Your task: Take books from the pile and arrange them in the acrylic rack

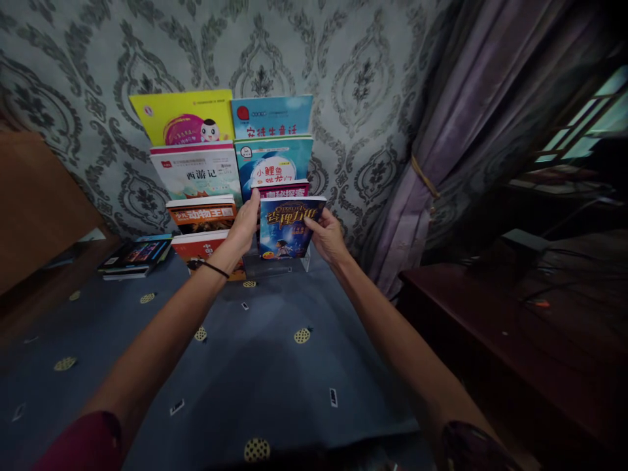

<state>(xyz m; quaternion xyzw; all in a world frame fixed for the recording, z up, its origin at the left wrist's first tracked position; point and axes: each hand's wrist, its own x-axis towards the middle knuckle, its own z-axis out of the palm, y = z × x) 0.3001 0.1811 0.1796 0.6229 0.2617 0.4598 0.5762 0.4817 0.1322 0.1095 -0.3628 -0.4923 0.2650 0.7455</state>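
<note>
A dark blue paperback book (pixel 288 229) with gold lettering is held upright in front of the lower right part of a tiered, clear book stand (pixel 306 260). My right hand (pixel 330 237) grips its right edge, thumb on the cover and fingers behind. At its left edge is my left hand (pixel 244 226), closed, with the fingertips hidden behind the book. Just behind stands a magenta book (pixel 284 189), partly covered. Above it are a teal book (pixel 273 162) and a light blue book (pixel 272 116).
The left column holds a yellow book (pixel 184 118), a pale book (pixel 196 171), an orange book (pixel 203 216) and a red book (pixel 193 246). More books (pixel 135 257) lie stacked on the blue patterned cloth (pixel 275 373). A curtain (pixel 441 131) and dark red furniture (pixel 456 327) stand right.
</note>
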